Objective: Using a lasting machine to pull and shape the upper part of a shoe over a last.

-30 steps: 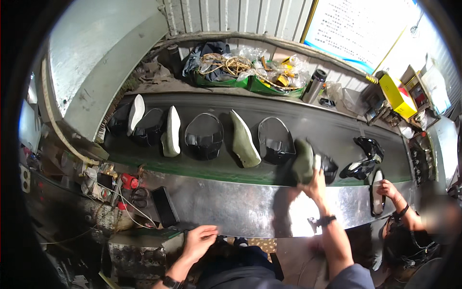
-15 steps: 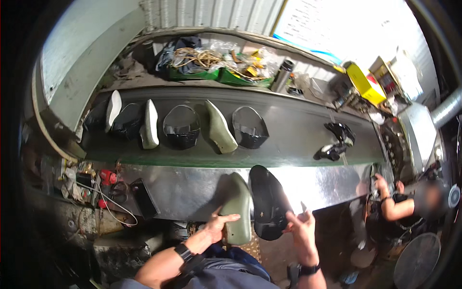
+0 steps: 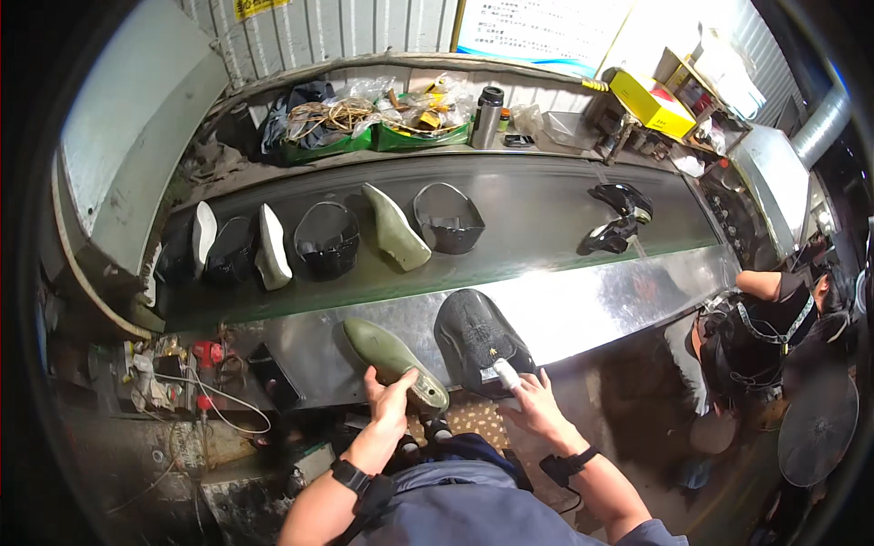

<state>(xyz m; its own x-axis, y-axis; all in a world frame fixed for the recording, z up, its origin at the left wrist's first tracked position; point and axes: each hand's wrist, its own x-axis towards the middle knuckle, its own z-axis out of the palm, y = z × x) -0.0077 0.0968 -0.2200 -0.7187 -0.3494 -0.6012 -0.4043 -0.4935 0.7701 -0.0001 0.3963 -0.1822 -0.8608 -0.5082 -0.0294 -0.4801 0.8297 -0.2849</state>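
My left hand [image 3: 391, 399] is closed around the hole-marked end of a green shoe last [image 3: 378, 350], whose rounded toe points away from me over the metal ledge. To its right, a black shoe upper [image 3: 469, 328] rests toe-outward on the ledge, its near end overhanging the edge. My right hand [image 3: 537, 405] grips that near end, with a white-covered finger lying on the upper's opening; its thumb is partly hidden. Beyond, on the dark belt, stand black uppers [image 3: 326, 241] alternating with shoe lasts, a pale one [image 3: 273, 247] and a green one [image 3: 397, 227] among them.
Black shoes [image 3: 612, 234] lie farther right on the belt. A steel flask [image 3: 488, 116] and green trays [image 3: 423, 136] of scraps line the back shelf. Cables and a red tool [image 3: 208, 353] sit at the left. A co-worker [image 3: 765, 318] is at the right.
The green last has tilted, its toe swinging left. The black upper has turned and now lies on the ledge, my right hand's covered finger moving onto it. The view has shifted right.
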